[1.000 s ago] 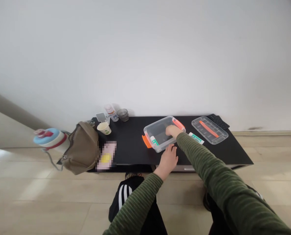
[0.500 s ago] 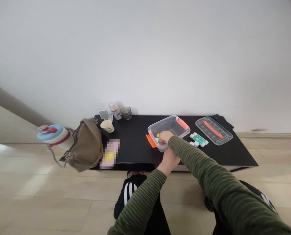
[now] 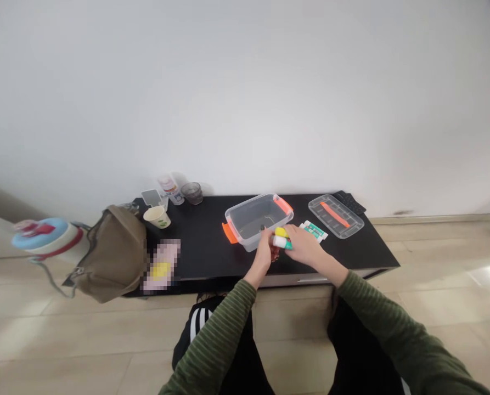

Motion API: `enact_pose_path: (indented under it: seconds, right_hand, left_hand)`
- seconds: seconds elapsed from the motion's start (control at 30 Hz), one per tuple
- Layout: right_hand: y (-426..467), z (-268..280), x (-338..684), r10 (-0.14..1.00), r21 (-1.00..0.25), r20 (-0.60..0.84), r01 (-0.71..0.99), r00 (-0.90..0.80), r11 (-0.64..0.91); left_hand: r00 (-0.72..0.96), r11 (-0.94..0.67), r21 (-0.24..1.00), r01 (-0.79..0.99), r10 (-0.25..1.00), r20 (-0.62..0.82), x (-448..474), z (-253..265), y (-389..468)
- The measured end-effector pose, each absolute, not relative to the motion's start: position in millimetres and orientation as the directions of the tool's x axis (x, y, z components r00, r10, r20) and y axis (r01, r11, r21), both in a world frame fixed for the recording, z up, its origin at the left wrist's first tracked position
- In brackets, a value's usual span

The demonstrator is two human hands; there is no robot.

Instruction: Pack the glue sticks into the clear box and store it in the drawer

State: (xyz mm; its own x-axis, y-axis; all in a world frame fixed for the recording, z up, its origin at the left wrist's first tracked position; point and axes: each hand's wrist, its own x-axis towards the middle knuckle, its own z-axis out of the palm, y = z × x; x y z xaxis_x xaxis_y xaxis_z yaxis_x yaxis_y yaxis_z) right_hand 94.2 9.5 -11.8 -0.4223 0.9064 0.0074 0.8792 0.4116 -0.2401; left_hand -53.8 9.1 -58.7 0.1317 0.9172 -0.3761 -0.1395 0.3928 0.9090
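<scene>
My right hand [image 3: 306, 246] is closed around two glue sticks, one with a yellow cap [image 3: 281, 232] and one with a white cap [image 3: 282, 242]. Both caps point left, toward my left hand [image 3: 263, 255], whose fingers are curled just beside them. A small dark tip [image 3: 263, 227] shows above the left fingers; what that hand holds is too small and hidden to name. Behind both hands stands a clear plastic box [image 3: 248, 216] without its lid, its orange side latches folded out. More green-and-white glue sticks [image 3: 315, 230] lie on the table right of the box, partly behind my right hand.
The clear lid [image 3: 343, 222] with an orange handle lies at the right of the black table [image 3: 203, 241], beside a dark flat object [image 3: 351, 202]. On the left are a paper cup [image 3: 157, 217], a glass bowl [image 3: 192, 193], a spray bottle [image 3: 171, 190], a brown bag [image 3: 113, 252] and a large bottle [image 3: 51, 241].
Both hands have come up out of the box toward me, and the right now shows two glue sticks in its grip. The view has swung right, so the table sits farther left.
</scene>
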Motion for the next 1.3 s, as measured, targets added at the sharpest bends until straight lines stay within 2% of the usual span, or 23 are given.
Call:
enact_pose_path:
  seconds: [0.07,0.13,0.2,0.33,0.43,0.53,0.63,0.7,0.8,1.0,1.17,1.3]
  right_hand:
    - [0,-31,106,0.913,-0.226,-0.048,0.895,-0.406,0.386]
    - [-6,-45,113,0.917,-0.224,-0.064,0.901,-0.394,0.372]
    - [-9,-52,118,0.916,-0.194,-0.037,0.902,-0.399,0.385]
    - [-9,-52,127,0.905,-0.041,0.086,0.906,-0.418,0.422]
    - [0,-50,144,0.917,-0.018,0.117,0.923,-0.38,0.385]
    - [19,-53,176,0.982,-0.106,0.089,0.979,-0.166,0.175]
    - [47,-62,212,0.997,-0.251,0.027,0.965,0.079,-0.069]
    - [63,-72,228,0.988,-0.304,-0.014,0.941,0.155,-0.152]
    - [78,-87,235,0.985,-0.307,-0.039,0.936,0.169,-0.173]
    - [88,-106,225,0.991,-0.243,-0.009,0.961,0.131,-0.13]
    - [89,-115,226,0.996,-0.215,0.057,0.975,0.075,-0.061]
    - [84,-127,221,0.992,-0.169,0.114,0.985,0.051,-0.031]
  left_hand:
    - [0.069,0.181,0.96,0.214,0.977,-0.199,-52,-54,-1]
    - [0.085,0.03,0.848,0.529,0.993,-0.088,-47,-53,-9]
    - [0.084,-0.004,0.735,0.678,0.994,-0.072,-38,-55,-12]
    - [-0.013,0.088,0.716,0.693,0.994,-0.11,-19,-63,-8]
    - [-0.057,0.136,0.704,0.697,0.989,-0.135,-12,-64,-1]
    - [-0.078,0.123,0.592,0.796,0.992,-0.101,-11,-62,5]
    - [0.047,-0.019,0.376,0.926,0.997,-0.066,-7,-69,9]
    - [0.148,-0.124,0.237,0.964,0.985,-0.088,0,-80,11]
    - [0.218,-0.2,0.14,0.97,0.968,-0.126,14,-97,14]
    - [0.192,-0.173,0.148,0.974,0.973,-0.129,31,-113,26]
    - [0.137,-0.108,0.23,0.967,0.984,-0.116,37,-116,30]
    - [0.115,-0.09,0.358,0.929,0.992,-0.049,36,-118,32]
